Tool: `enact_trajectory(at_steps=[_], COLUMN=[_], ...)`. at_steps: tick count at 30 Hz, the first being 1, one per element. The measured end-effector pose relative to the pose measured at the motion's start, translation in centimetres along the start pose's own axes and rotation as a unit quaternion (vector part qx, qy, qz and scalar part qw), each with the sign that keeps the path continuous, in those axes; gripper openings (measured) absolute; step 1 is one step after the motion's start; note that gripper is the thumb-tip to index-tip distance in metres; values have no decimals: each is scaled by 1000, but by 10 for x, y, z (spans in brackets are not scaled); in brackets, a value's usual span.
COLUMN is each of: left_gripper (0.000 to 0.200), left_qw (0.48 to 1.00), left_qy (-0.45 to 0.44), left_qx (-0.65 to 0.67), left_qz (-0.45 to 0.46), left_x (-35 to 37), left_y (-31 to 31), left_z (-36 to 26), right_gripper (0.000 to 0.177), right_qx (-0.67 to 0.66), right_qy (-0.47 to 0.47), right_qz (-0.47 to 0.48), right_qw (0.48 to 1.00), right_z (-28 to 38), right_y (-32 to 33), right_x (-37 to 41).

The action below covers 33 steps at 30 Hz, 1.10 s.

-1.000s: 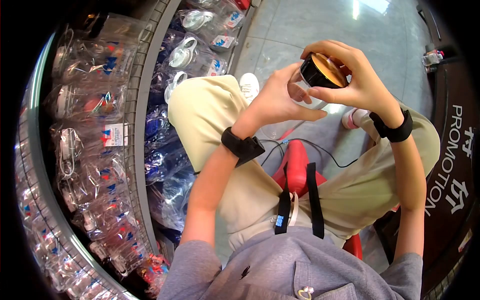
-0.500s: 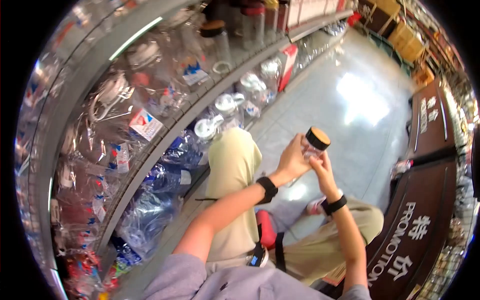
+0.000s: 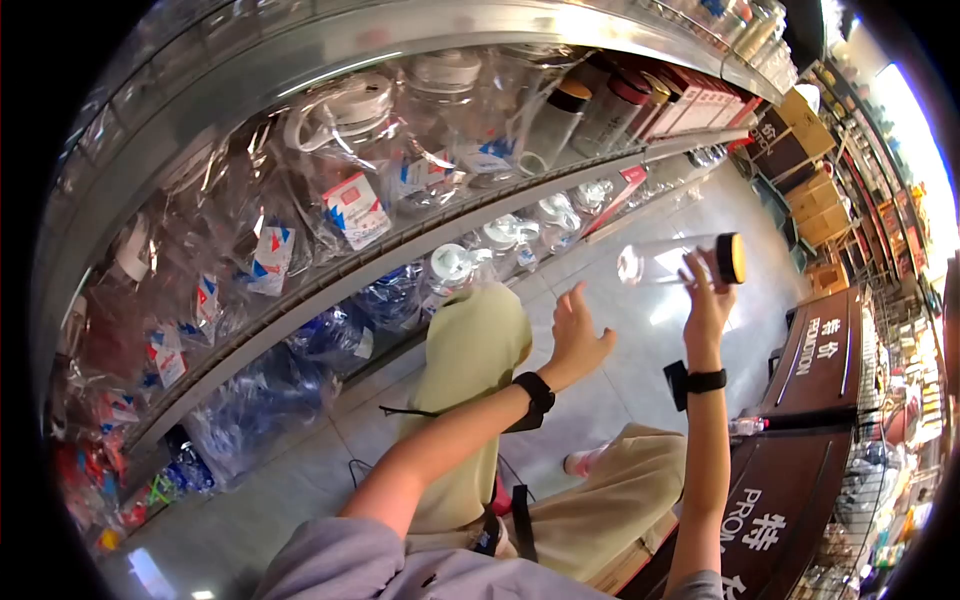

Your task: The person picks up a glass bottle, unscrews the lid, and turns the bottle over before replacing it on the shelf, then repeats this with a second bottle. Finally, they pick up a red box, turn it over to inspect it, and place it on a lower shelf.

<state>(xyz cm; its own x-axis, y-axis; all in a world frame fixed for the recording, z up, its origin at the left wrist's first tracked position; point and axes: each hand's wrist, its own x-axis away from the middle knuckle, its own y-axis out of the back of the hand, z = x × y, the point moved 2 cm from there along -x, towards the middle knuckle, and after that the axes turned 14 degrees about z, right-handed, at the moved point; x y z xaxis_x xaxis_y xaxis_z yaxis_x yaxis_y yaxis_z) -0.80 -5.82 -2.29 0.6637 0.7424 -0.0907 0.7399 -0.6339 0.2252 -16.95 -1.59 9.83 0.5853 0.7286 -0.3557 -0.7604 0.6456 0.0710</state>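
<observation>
A clear bottle [image 3: 660,262] with a black and wood-coloured lid lies sideways in the air, its lid end to the right. My right hand [image 3: 708,300] is closed round it near the lid. To the left of the bottle's lower side, my left hand [image 3: 578,340] is open, fingers apart, with nothing in it. On the shelf, a similar lidded bottle [image 3: 555,125] stands beside a red-lidded one [image 3: 612,110]. Bagged clear jugs with white lids [image 3: 350,120] fill the shelf further left.
Blue bagged items [image 3: 325,335] and white-lidded jugs [image 3: 455,265] sit on the lower level. Brown promotion panels [image 3: 815,350] line the right side. Cardboard boxes [image 3: 815,205] are at the back right. My bent knees frame the grey floor [image 3: 590,420].
My hands have separated. My right hand has moved up and right with the bottle, now tipped sideways and showing its clear body. My left hand has let go and opened. The view has shifted.
</observation>
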Motion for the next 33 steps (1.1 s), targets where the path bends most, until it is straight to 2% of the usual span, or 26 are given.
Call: enact_trajectory(at_steps=[1, 3, 6, 10, 11, 13, 16, 19, 21, 23, 27, 28, 33], left_gripper=[77, 68, 51, 37, 35, 31, 27, 27, 31, 29, 28, 28, 30], left_qw=[999, 994, 968, 968, 966, 959, 950, 960, 966, 962, 957, 956, 949], left_qy=[22, 67, -20, -11, -5, 4, 16, -1, -12, -14, 4, 5, 28], left_qx=[13, 39, 152, 179, 190, 210, 238, 191, 145, 157, 167, 168, 188], left_qz=[25, 78, 200, 174, 178, 189, 202, 204, 212, 221, 237, 239, 250], left_x=[-3, -7, -7, -6, -4, -4, -3, -3, -2, 1, 3, 2, 6], left_y=[-6, -24, -32, -45, -47, -50, -56, -56, -62, -63, -56, -54, -52], left_z=[11, 34, 31, 27, 25, 19, 6, -3, -5, -7, -12, -13, -17], right_gripper=[43, 45, 45, 44, 53, 63, 69, 52, 54, 54, 54, 60, 55], right_qx=[-30, -1, -25, -51, -26, 27, 11, 17, 5, -24, 19, 4, 1], right_qy=[39, 89, 141, 142, 166, 149, 77, 166, 149, 121, 138, 91, 47], right_qz=[1, 53, 59, 115, 97, 71, 78, 62, 82, 101, 119, 137, 163], right_qw=[999, 995, 988, 982, 981, 986, 994, 984, 985, 987, 983, 986, 985], right_z=[8, 19, 34, 37, 30, 12, -9, -28, -37, -43, -51, -51, -40], right_y=[-7, -23, -63, -105, -112, -120, -127, -139, -142, -145, -151, -151, -155], right_x=[-17, -48, -79, -113, -124, -141, -157, -169, -176, -180, -191, -194, -198])
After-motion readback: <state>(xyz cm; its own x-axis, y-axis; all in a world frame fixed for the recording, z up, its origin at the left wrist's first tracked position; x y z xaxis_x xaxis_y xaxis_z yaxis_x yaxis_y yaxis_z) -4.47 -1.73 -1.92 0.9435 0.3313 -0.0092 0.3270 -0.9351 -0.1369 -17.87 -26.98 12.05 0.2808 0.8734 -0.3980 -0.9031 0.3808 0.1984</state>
